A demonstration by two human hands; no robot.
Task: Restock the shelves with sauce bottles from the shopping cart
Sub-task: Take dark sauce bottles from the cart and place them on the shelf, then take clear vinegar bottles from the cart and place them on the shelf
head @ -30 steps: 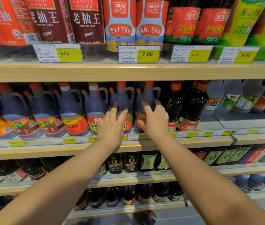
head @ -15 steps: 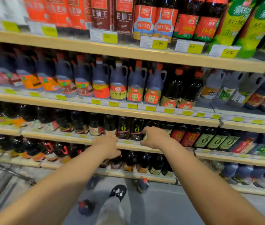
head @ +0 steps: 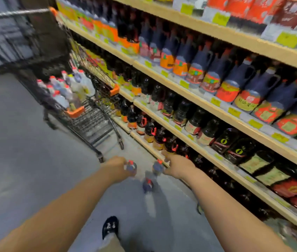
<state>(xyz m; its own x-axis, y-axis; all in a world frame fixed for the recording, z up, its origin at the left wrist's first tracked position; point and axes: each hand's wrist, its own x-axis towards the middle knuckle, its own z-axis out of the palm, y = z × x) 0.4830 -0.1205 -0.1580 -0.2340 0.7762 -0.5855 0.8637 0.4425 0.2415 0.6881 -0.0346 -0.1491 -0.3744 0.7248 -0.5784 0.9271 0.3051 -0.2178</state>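
Black wire shopping cart with orange corners [head: 89, 115] at left, pale red-capped sauce bottles [head: 67, 88] inside. Left hand [head: 115, 167] is right at a small dark red-capped bottle [head: 130, 166] low over the grey floor [head: 16, 160]. Blur, can't tell if the fingers clamp it. Second such bottle [head: 148, 185] sits between the hands. Third bottle [head: 157, 167] is against the right hand [head: 177, 167], grip also unclear. Beige wooden shelves [head: 235, 38] at right, packed with dark bottles.

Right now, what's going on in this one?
A person reaches down to the floor by the shelves. The left hand is at the left bottle, the right hand at the right bottle; blur hides whether either grips. A third bottle stands nearer the person. The shopping cart, holding more bottles, stands up the aisle.
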